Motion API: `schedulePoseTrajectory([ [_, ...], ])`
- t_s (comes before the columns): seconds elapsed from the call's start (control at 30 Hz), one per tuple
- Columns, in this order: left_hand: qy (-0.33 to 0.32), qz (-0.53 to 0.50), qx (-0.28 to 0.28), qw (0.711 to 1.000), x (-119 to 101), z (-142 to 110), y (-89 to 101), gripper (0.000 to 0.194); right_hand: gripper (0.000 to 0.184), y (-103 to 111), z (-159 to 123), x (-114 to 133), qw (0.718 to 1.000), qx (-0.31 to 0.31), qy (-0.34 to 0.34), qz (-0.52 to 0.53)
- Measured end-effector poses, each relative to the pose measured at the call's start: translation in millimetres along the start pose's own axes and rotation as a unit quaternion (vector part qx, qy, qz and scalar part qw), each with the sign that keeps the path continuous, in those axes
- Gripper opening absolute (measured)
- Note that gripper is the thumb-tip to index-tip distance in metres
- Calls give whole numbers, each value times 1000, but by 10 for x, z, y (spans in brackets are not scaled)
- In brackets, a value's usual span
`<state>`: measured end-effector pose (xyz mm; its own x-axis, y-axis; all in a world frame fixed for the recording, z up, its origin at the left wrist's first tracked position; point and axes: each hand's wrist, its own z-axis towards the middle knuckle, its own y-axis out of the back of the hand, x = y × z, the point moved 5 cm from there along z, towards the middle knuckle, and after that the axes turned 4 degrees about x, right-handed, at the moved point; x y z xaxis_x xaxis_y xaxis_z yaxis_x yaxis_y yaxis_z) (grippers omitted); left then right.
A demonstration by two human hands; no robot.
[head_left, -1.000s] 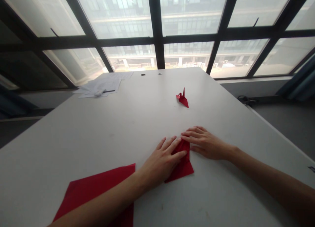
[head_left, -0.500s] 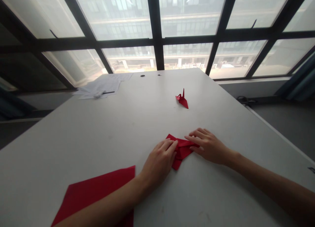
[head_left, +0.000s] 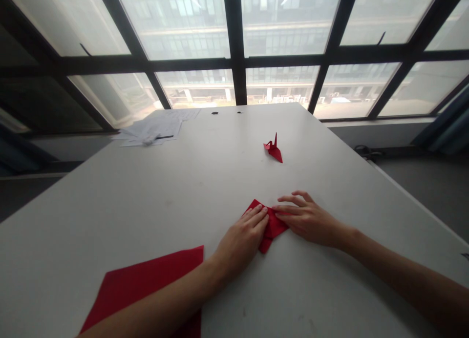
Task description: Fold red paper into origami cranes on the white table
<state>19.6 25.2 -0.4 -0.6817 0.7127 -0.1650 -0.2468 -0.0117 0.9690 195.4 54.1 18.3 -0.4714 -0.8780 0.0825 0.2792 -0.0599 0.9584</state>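
Note:
A piece of folded red paper (head_left: 271, 226) lies on the white table, partly covered by both hands. My left hand (head_left: 246, 235) rests flat across its left side, fingers stretched out and pressing it down. My right hand (head_left: 307, 217) is at the paper's right end, its fingers extended and lightly spread, fingertips on the fold. Beyond the hands stands a red origami crane (head_left: 274, 151). Beneath my left forearm is a larger sheet of red paper (head_left: 146, 284), partly hidden by the arm.
White papers (head_left: 157, 125) are spread at the table's far left, with a dark pen (head_left: 164, 137) and a crumpled white piece (head_left: 149, 140) on them. Large windows rise behind the white table (head_left: 164, 191). A small dark disc (head_left: 215, 113) sits near the far edge.
My right fingers have moved left and down onto the paper, and its raised right flap now lies flatter. My left hand lies flatter on the paper. The view has shifted slightly.

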Motion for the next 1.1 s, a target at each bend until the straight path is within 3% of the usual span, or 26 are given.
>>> schedulePoseTrajectory([
  [0.23,-2,48,28,998,-75,24,21,46,28,2,-10,1,1000,-27,-3,5],
  [0.33,8,67,35,997,-111,35,41,44,38,-8,2,-12,999,-11,-31,-11],
  [0.47,17,78,45,996,-124,37,41,42,33,-31,21,-8,999,13,-38,-29],
  [0.67,31,46,24,998,-46,28,-2,49,32,-63,-2,-32,999,9,-34,-14],
  [0.9,23,33,37,999,-57,40,36,51,31,-79,5,-50,999,8,-34,-2],
  [1.1,42,-7,10,999,12,24,-21,50,34,63,0,69,999,-30,-11,-9],
])
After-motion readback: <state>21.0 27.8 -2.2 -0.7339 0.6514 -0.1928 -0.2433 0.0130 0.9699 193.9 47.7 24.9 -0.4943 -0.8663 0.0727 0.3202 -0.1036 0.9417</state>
